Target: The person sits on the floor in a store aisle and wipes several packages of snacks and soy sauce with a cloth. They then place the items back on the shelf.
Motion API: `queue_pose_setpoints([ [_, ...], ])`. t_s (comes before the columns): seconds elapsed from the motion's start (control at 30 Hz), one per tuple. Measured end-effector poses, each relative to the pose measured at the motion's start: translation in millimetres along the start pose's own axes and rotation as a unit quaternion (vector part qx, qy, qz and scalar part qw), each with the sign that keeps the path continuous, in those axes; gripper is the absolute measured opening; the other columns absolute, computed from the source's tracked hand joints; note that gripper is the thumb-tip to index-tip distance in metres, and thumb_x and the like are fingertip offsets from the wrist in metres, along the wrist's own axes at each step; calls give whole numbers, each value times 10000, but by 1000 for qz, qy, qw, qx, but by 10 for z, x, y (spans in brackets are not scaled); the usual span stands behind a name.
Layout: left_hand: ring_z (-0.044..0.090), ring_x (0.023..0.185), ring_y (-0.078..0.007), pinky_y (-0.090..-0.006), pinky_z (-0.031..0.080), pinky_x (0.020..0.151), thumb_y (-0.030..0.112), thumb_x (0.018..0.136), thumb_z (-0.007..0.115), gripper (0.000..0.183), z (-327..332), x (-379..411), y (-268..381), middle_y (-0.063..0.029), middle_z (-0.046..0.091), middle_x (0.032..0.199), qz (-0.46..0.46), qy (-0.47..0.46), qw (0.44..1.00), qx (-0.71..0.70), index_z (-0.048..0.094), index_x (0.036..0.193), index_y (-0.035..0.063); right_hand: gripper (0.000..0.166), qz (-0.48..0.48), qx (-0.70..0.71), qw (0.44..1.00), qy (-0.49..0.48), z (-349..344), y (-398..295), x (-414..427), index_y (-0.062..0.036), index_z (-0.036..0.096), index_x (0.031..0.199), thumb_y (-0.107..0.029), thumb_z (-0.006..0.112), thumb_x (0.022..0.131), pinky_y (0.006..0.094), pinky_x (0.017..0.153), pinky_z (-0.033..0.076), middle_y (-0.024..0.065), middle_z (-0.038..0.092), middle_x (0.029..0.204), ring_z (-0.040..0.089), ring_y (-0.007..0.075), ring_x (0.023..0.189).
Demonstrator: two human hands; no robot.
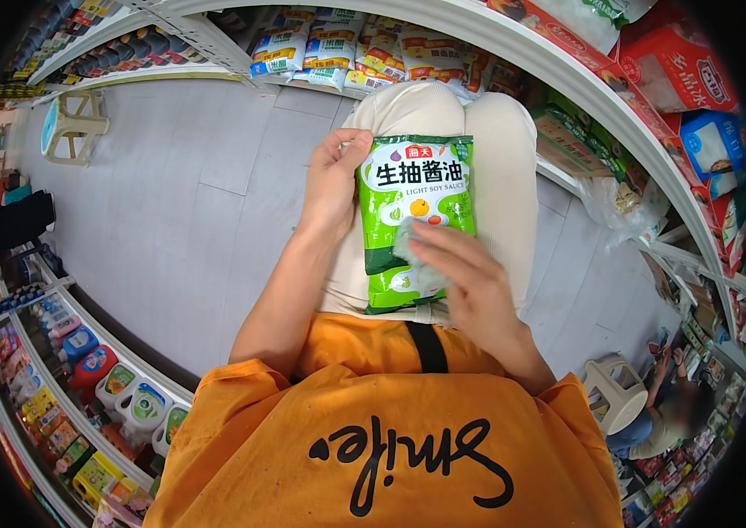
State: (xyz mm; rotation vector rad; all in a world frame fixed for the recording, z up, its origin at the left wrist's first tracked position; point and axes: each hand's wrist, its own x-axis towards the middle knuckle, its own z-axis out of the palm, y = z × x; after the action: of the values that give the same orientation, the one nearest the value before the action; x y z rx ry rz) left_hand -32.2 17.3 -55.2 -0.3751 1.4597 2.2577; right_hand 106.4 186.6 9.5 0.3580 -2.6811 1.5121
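Two green pouches of light soy sauce lie on my lap, the upper pouch (419,191) overlapping the lower pouch (389,294). My left hand (340,171) pinches the top left corner of the upper one between thumb and fingers. A pale grey-green cloth (410,247) is under the fingers of my right hand (472,270), pressed against the lower part of the upper pouch; this hand is slightly blurred. The cloth covers part of the print, and the lower pouch is mostly hidden.
Shelves ahead hold bagged vinegar pouches (333,49); an open carton (567,142) sits at the right. Plastic stools stand at the left (72,129) and lower right (614,393), the latter beside a person (660,422). Detergent bottles (145,402) line the lower left shelf (128,350).
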Motion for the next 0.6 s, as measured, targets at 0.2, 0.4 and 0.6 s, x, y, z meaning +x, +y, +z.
queue_pose_setpoints([
  [0.2, 676, 1024, -187, -329, 543, 904, 295, 1011, 557, 346, -453, 6, -161, -178, 652, 1238, -57, 26, 996, 61, 566, 1210, 11, 591, 99, 100, 987, 80, -195, 143, 15, 17, 684, 1152, 202, 404, 666, 307, 991, 475, 160, 664, 1220, 636, 282, 1133],
  [0.4, 650, 1106, -254, -375, 510, 993, 477, 1034, 413, 600, -1027, 4, -798, -145, 631, 1293, -378, -179, 908, 15, 512, 1364, -15, 584, 144, 215, 960, 108, -186, 272, 3, 35, 679, 1159, 200, 392, 678, 290, 1021, 440, 142, 673, 1209, 622, 220, 1146],
  [0.6, 651, 1095, -252, -373, 511, 985, 482, 1033, 413, 602, -1036, 218, -862, -142, 636, 1279, -403, -230, 886, -11, 519, 1354, -16, 541, 157, 220, 957, 107, -178, 279, -1, 42, 672, 1173, 196, 403, 730, 286, 1019, 435, 134, 669, 1219, 610, 195, 1151],
])
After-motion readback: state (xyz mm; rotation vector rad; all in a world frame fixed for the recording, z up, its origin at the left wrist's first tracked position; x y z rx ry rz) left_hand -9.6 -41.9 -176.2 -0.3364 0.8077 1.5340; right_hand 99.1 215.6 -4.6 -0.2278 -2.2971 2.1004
